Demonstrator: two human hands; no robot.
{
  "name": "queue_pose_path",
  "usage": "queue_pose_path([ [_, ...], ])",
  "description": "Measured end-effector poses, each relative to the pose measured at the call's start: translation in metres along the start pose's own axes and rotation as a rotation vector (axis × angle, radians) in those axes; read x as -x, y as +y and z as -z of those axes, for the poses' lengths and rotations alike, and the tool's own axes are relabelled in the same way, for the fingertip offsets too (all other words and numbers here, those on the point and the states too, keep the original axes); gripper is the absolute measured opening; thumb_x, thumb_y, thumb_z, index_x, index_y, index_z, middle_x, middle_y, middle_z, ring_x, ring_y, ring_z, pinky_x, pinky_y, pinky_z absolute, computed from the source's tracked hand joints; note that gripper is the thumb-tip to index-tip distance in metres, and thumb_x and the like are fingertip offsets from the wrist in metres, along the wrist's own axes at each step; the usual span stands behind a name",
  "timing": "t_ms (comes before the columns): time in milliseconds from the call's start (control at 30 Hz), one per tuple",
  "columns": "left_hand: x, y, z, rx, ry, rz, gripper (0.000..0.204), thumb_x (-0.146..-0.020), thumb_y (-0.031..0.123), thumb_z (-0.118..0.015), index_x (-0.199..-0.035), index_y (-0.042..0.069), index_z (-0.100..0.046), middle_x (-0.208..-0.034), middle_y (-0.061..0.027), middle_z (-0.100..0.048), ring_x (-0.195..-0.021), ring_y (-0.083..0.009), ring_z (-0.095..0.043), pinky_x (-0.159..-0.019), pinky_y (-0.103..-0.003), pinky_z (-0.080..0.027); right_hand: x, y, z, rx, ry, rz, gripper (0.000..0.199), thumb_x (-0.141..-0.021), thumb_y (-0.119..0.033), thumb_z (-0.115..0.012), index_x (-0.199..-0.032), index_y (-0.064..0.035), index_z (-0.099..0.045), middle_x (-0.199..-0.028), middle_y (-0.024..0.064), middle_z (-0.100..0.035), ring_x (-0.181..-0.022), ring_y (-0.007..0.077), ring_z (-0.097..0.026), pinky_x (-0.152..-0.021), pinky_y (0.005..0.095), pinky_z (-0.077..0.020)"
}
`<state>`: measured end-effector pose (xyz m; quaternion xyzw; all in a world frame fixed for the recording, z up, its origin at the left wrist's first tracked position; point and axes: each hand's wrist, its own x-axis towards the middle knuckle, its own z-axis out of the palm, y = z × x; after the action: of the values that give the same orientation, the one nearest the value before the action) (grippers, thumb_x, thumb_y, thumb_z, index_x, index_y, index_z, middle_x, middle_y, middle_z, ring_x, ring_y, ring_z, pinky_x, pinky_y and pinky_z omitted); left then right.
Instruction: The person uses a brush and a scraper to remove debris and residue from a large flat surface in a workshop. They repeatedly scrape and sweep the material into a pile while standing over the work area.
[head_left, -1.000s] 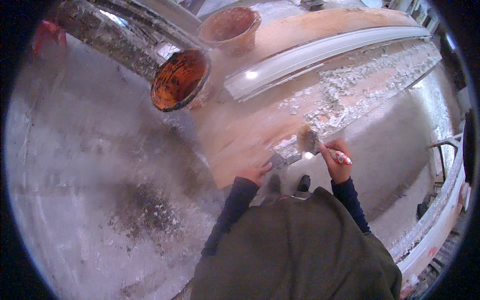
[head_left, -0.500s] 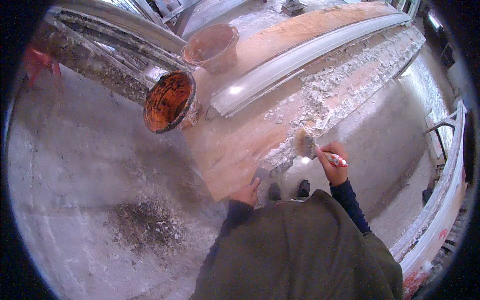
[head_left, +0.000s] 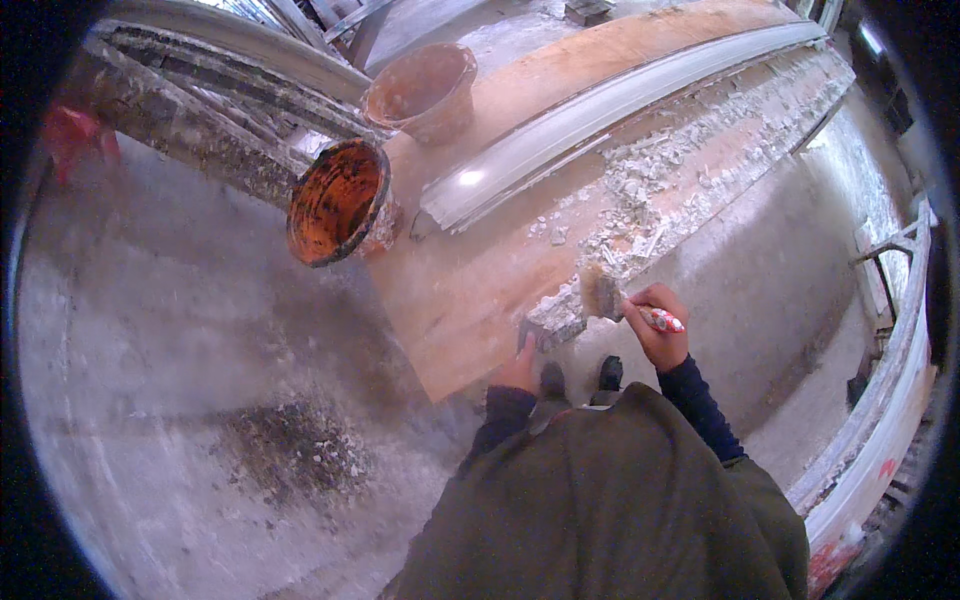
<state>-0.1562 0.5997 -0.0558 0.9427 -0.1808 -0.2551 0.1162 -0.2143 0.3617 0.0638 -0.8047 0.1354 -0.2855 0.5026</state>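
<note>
Brush point(head_left: 603, 296) sweeping plaster rubble point(head_left: 640, 205) off the counter point(head_left: 470, 300).
Right hand point(head_left: 660, 330) fingers wrap its light, stiff handle; left hand point(head_left: 518, 370) pinches a scraper point(head_left: 527, 335).

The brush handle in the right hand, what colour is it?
Red with white patches, on the paintbrush in the right hand; head view shows it best.

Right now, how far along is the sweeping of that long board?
The near end of the board looks mostly bare. The right hand holds a brush against white crumbs piled at the edge, while the left hand holds a scraper there. A long band of white rubble remains further along.
</note>
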Motion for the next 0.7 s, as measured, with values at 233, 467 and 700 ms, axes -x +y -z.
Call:
queue_pose_path([
  [233, 0.016, 0.031, 0.045, -0.019, -0.061, 0.003, 0.047, -0.078, 0.02, -0.047, -0.125, 0.021, -0.042, -0.083, -0.0234, -0.056, -0.074, -0.0386, -0.057, -0.064, -0.048, -0.046, 0.003, 0.009, 0.013, 0.029, -0.001, -0.013, 0.012, -0.07, -0.007, -0.066, -0.068, -0.0022, -0.055, -0.067, 0.0085, -0.054, -0.062, 0.0193, -0.054, -0.056, 0.0277, -0.0414],
  [467, -0.025, 0.021, 0.02, -0.257, 0.094, -0.205, 0.044, -0.082, 0.02, -0.044, -0.125, 0.026, -0.043, -0.091, -0.0213, -0.057, -0.088, -0.0369, -0.056, -0.073, -0.048, -0.044, 0.0, 0.015, 0.018, -0.009, 0.031, -0.06, 0.012, -0.07, -0.005, -0.066, -0.069, -0.0021, -0.055, -0.068, 0.0077, -0.055, -0.062, 0.0179, -0.054, -0.056, 0.028, -0.0416],
  [700, 0.005, -0.022, 0.059, 0.323, 0.176, -0.085, 0.042, -0.083, 0.023, -0.045, -0.124, 0.024, -0.045, -0.1, -0.0177, -0.057, -0.091, -0.0337, -0.056, -0.078, -0.041, -0.043, -0.002, 0.023, -0.008, -0.09, -0.049, 0.022, 0.012, -0.072, -0.008, -0.066, -0.07, -0.0017, -0.056, -0.066, 0.007, -0.055, -0.062, 0.0168, -0.054, -0.057, 0.0281, -0.0418],
])
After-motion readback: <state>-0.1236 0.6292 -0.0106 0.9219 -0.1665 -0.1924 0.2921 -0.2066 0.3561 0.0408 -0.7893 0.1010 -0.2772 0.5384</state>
